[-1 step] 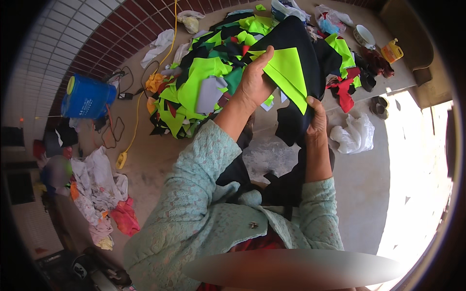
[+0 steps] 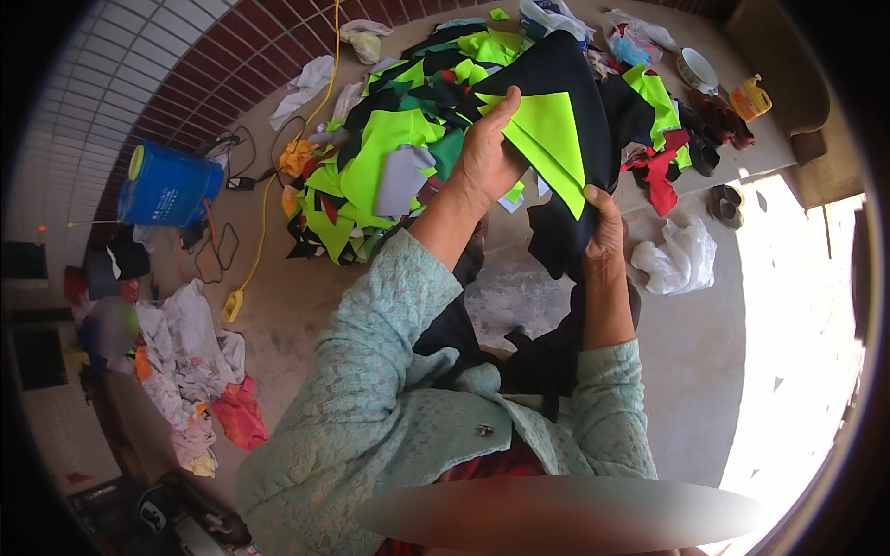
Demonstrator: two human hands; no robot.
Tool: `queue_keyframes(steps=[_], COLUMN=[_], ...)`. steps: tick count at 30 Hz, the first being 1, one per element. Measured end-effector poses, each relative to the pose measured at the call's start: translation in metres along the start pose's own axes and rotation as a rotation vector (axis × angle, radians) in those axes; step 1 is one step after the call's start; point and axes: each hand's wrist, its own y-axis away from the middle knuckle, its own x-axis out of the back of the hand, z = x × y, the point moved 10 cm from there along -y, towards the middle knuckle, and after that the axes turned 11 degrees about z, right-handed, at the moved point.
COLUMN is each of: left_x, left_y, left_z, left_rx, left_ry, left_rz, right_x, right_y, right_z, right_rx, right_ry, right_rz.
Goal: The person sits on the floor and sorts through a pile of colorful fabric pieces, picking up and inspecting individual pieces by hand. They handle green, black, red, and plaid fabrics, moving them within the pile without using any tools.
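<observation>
Between my two hands are neon-yellow fabric pieces, lying one over another against a large black fabric piece. My left hand grips their left edge, thumb on top and fingers hidden beneath. At the lower right corner, my right hand pinches the neon-yellow and black cloth together, its thumb pressed on the yellow. The black piece rises beyond the yellow and hangs down below it. Just past my hands spreads a large heap of fabric scraps in neon yellow, black, green, red and grey.
A blue canister stands at the left near a yellow cable. Crumpled clothes lie at lower left. On the right are a white plastic bag, shoes, a white bowl and a yellow jug.
</observation>
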Motion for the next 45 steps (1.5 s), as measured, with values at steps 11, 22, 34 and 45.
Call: queue_keyframes(steps=[11,22,34,45], left_x=[0.017,0.031,0.027,0.009], left_y=[-0.003,0.004,0.001,0.011], left_z=[0.021,0.066,0.035,-0.025], left_rx=[-0.073,-0.247,-0.146,0.037], left_ry=[0.052,0.109,0.033,-0.287], left_rz=[0.131,0.148,0.203,0.155], right_x=[-0.002,0.020,0.005,-0.042], right_y=[-0.009,-0.028,-0.007,0.024], right_z=[0.026,0.008,-0.049,-0.033], right_rx=[-0.050,-0.016,0.759,1.116], right_ry=[0.074,0.237,0.629,1.147], right_rz=[-0.035,-0.039,0.231,0.172])
